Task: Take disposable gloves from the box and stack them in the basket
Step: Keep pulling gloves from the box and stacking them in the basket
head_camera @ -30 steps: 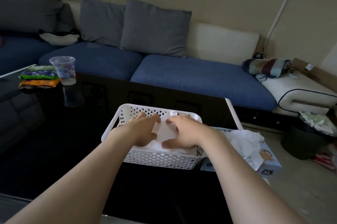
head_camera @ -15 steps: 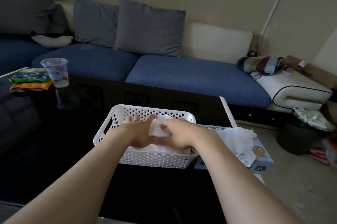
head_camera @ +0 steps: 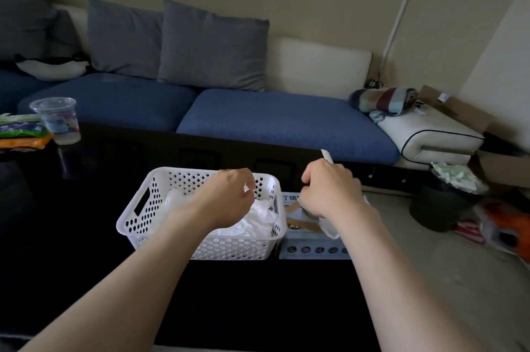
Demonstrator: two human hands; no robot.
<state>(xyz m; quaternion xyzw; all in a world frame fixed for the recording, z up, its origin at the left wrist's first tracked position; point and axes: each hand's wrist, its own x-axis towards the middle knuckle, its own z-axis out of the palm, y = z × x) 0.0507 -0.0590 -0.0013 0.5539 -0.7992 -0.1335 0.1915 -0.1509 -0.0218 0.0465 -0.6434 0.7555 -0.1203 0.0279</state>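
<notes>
Head view: the white basket [head_camera: 134,225] sits on the dark surface [head_camera: 71,251], and the glove box [head_camera: 312,239] touches its right wall, so each glove has only a short way to travel. A crumpled pile of stacked gloves [head_camera: 258,222] lies in the right half of the basket. The left hand [head_camera: 226,196] hovers over that pile with its fingers curled inward. A white scrap shows at the fingertips, but I cannot tell whether it is a pinched glove or the basket wall behind. It is probably kept there to steady the pile or receive the next glove. The right hand [head_camera: 329,191] is over the box opening, right of the basket, curled into a loose fist. A loose glove [head_camera: 329,227] trails from under its wrist, so it appears to be gripping that glove to pull it out.

Half a second ago both hands were together inside the basket, pressing one glove down at its centre. Since then the right hand has crossed the basket's right wall to the box. The left hand has lifted off the pile and stayed above the basket.
</notes>
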